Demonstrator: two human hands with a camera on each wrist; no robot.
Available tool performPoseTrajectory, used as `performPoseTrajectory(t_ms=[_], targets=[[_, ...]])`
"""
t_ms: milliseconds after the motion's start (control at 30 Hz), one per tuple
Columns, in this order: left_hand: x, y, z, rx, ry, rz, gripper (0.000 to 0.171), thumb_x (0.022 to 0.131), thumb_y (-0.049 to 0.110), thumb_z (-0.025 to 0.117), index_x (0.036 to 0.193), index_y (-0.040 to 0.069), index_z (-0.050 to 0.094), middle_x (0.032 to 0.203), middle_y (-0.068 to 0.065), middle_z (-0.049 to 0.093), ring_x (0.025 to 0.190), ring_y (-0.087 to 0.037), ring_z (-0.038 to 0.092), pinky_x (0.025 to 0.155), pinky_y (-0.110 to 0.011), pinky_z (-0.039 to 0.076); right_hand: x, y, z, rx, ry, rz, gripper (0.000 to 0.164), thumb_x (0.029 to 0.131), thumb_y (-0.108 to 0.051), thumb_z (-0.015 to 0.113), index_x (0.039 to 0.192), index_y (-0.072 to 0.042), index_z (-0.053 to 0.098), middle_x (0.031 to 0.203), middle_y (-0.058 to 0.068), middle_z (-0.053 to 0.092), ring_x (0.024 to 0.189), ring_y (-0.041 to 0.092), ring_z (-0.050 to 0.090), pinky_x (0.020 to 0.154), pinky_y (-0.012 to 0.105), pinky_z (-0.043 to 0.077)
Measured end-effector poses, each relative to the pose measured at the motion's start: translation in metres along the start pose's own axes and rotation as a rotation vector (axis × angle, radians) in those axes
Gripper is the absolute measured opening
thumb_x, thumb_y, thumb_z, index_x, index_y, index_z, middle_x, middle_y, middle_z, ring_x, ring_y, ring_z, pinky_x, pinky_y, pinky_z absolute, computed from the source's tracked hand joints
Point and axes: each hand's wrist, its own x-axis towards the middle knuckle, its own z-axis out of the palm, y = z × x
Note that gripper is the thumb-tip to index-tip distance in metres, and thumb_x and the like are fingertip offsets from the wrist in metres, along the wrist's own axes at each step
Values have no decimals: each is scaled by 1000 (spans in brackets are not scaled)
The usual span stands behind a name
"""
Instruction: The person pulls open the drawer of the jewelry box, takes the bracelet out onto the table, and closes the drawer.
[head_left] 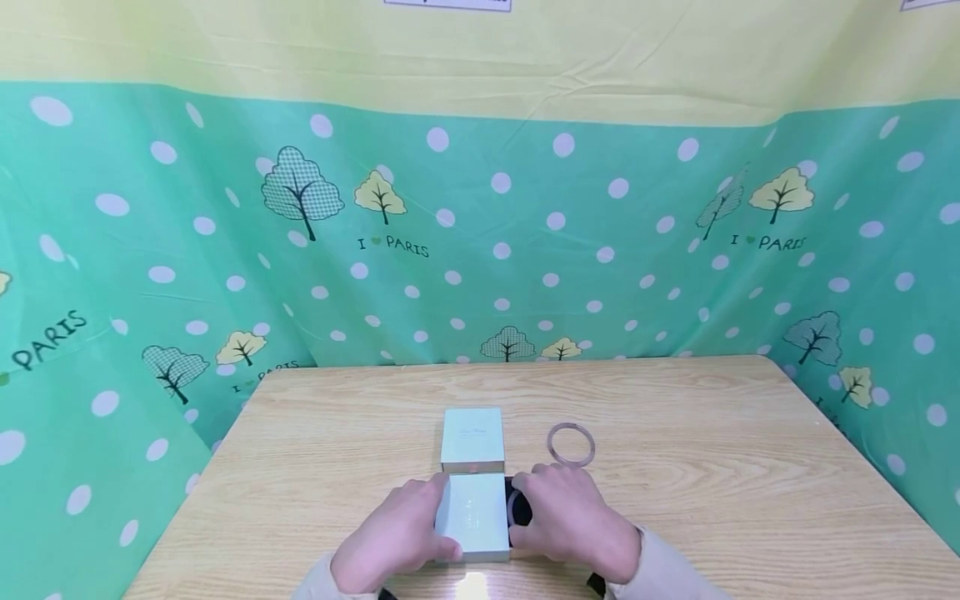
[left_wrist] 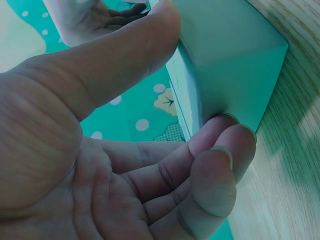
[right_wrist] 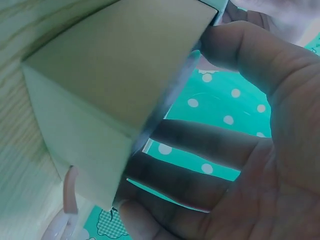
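Note:
A pale blue gift box lies near the table's front edge, its cover (head_left: 472,515) displaced to the left of a black-lined tray (head_left: 508,492). My left hand (head_left: 401,529) grips the cover's left side, thumb at the near edge and fingers at the far edge. From the right, my right hand (head_left: 566,512) holds the tray between thumb and fingers and hides most of it. Part of a silvery bangle (head_left: 512,510) shows against the black lining. The right wrist view shows the fingers along the box's upper edge (right_wrist: 165,105).
Just behind lies a second pale blue box (head_left: 472,435), with a small pinkish tab on its front. Another bangle (head_left: 571,444) lies flat to its right on the wooden table (head_left: 675,433). A dotted green and yellow curtain (head_left: 600,233) surrounds the table's back and sides.

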Motion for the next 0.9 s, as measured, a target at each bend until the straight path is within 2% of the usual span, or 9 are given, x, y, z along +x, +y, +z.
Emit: performPoseTrajectory(t_ms=[200,533,900], targets=[[0,0,0,4,3,1,61,60,30,89,103,4,55,80,0,55,70,-15,49,61,-33,44,-2,0,-5,29,31,7,32,67,-39,73,87,-15,68,63,-9,46,54,9,40,44,26,30],[1,0,0,2,-11,-25,64,61,30,89,107,2,54,83,-2,57,72,-17,50,64,-35,45,-3,3,-9,51,31,15,41,68,-36,73,100,-11,70,70,-7,52,57,9,43,47,25,33],[3,-1,1,6,-22,-31,68,61,30,88,111,-1,54,84,-4,58,73,-18,51,66,-38,47,-7,4,-12,54,95,17,42,68,-33,73,102,-8,68,77,-2,56,65,13,48,49,27,37]])
